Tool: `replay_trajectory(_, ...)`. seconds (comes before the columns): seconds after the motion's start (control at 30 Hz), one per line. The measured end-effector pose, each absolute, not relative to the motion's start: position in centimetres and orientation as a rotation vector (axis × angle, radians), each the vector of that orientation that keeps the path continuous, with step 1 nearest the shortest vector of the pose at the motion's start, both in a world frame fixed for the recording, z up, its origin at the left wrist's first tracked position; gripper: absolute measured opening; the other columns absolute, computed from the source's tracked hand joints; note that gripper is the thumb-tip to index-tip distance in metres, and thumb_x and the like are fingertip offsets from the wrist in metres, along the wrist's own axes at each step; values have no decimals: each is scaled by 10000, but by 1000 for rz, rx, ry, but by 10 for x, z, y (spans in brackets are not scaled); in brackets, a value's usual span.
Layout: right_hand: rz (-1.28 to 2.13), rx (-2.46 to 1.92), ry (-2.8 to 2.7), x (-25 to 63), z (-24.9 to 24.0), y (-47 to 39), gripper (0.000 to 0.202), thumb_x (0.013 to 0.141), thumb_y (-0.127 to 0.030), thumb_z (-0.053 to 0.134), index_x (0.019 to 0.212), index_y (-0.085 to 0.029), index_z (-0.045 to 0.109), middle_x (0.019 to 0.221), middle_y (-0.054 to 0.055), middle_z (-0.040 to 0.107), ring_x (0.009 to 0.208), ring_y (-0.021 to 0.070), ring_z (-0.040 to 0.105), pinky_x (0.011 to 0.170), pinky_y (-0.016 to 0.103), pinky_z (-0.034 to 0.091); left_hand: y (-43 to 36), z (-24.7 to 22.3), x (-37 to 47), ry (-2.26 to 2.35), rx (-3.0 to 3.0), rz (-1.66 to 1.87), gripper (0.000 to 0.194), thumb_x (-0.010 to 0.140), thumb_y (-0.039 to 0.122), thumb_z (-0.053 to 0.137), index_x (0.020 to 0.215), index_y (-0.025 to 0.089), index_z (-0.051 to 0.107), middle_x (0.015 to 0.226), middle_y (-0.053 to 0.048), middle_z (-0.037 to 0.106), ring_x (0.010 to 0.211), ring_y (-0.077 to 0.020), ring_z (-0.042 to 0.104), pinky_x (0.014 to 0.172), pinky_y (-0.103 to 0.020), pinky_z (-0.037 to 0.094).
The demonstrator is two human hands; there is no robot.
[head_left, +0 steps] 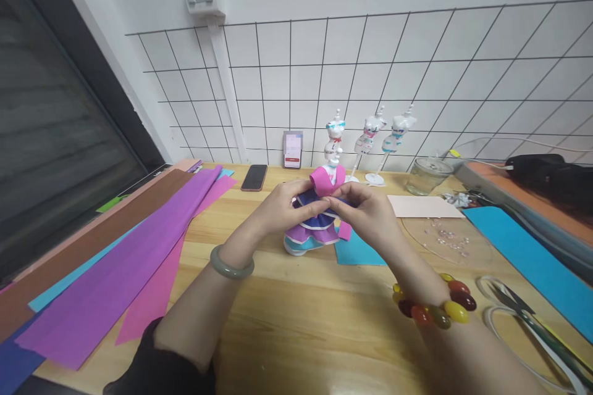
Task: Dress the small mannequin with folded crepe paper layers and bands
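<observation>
A small white dress form wears a tiered skirt (315, 222) in dark blue, purple and light blue with white edges. Around its upper part is a bright pink strip (325, 181). My left hand (290, 205) is at the left side of the waist, its fingers closed on the pink strip. From the right, my right hand (364, 205) pinches at the waist, its fingertips meeting those of my left hand at the strip's lower edge. A small pink piece (344, 230) and a light blue sheet (359, 248) lie just right of the skirt.
Coloured paper strips (111, 265) cover the left side. Behind are a dark phone (254, 178), an upright phone (293, 149) and bare dress forms (365, 136). To the right are a glass jar (428, 174), clear beads (451, 239), a blue sheet (532, 259) and scissors (519, 308).
</observation>
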State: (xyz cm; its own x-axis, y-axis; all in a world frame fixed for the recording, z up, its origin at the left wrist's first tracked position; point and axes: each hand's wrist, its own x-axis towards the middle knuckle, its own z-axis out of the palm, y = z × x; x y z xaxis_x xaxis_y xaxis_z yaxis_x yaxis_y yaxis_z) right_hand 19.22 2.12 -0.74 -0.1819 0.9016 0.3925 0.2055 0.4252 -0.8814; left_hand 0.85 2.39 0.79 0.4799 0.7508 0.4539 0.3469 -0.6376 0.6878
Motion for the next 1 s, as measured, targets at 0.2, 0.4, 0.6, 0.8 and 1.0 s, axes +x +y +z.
replay_trajectory(0.2,999,-915,-1727,198,-2,21,260,772,-440,660,754,-182,632,690,14,626,626,138,560,560,260,445,27,4,10,909,2194,1108,311,856,400,554,1055,176,637,991,-55,691,905,-197,629,767,-297,490)
replay_trajectory(0.4,1001,-890,-1842,204,3,19,213,793,-399,652,858,-197,677,804,29,689,724,161,623,636,277,487,29,4,6,920,2226,1089,308,853,361,557,1090,181,638,998,-50,696,896,-193,633,767,-300,494)
replay_trajectory(0.6,774,-974,-1897,202,3,17,159,800,-348,642,801,-195,683,764,32,698,670,164,622,613,296,492,30,5,6,915,2352,1137,290,846,297,569,1119,213,622,1087,-60,653,1001,-206,588,875,-360,469)
replay_trajectory(0.8,806,-1022,-1730,195,0,15,181,732,-336,711,775,-183,623,707,21,680,610,149,622,544,273,493,33,5,5,924,2438,1201,274,833,249,583,1103,237,629,1192,-54,594,1156,-211,491,1004,-386,389)
replay_trajectory(1.0,790,-997,-1789,201,-1,18,208,763,-359,688,885,-192,668,792,38,708,694,178,654,608,302,516,32,5,4,876,2383,1180,252,862,244,551,1101,215,626,1125,-47,625,1067,-183,550,932,-332,436)
